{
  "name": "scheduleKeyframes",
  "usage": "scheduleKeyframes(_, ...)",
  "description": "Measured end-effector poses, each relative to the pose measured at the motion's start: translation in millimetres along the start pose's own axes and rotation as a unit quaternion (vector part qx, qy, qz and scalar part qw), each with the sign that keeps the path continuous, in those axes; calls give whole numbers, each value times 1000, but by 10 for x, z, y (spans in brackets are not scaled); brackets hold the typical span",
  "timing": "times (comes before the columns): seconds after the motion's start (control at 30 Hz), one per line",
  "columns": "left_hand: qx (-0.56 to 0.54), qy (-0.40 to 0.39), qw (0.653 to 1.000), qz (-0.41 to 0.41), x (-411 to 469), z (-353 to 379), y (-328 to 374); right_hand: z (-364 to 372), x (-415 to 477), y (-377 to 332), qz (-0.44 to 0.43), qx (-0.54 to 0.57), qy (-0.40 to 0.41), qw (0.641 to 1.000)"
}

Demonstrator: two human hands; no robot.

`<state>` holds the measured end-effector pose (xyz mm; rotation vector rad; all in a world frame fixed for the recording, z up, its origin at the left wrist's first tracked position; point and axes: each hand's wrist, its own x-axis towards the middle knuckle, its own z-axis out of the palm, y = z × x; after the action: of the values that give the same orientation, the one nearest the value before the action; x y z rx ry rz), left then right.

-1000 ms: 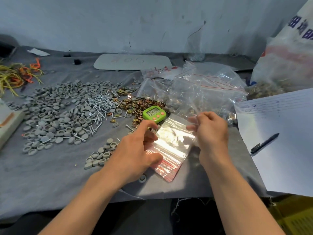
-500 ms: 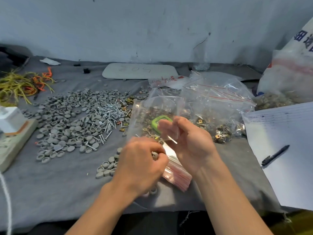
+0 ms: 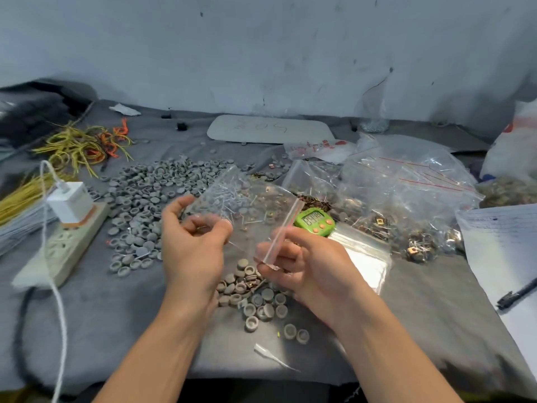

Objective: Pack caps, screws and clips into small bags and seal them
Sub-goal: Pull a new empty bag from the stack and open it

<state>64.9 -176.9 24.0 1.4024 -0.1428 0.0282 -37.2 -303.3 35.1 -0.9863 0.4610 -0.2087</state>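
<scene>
Bag (image 3: 250, 216) of thin clear film, probably light, limp and slippery, is held above the loose caps (image 3: 255, 298), left hand (image 3: 191, 245) pinching its side, right hand (image 3: 305, 263) pinching the stiffer zip strip, likely the surest hold.

Green digital timer (image 3: 315, 221): digits blurred, left edge hidden behind the small clear plastic bag (image 3: 247, 216). Near pile of grey round caps (image 3: 255, 303): partly covered by the right hand (image 3: 308, 266). White lined paper sheet (image 3: 505, 237), black pen (image 3: 515, 295), white plastic sack (image 3: 520, 146): cut by the right edge.
</scene>
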Motion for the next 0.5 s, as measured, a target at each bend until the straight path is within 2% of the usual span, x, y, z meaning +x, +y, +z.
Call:
scheduleKeyframes(0.1, 54, 14, 997, 52, 38, -88, 11, 40, 13, -11, -7, -25, -20, 999)
scheduleKeyframes(0.33, 146, 51, 978, 140, -17, -241, 67, 40, 105, 82, -63, -81, 36, 994)
scheduleKeyframes(0.43, 322, 91, 930, 151, 11, -307, 61, 62, 135, 116, -94, -129, 52, 986)
scheduleKeyframes(0.5, 425, 18, 890, 164, -25, -276, 36, 109, 149, 134, -92, -145, 56, 984)
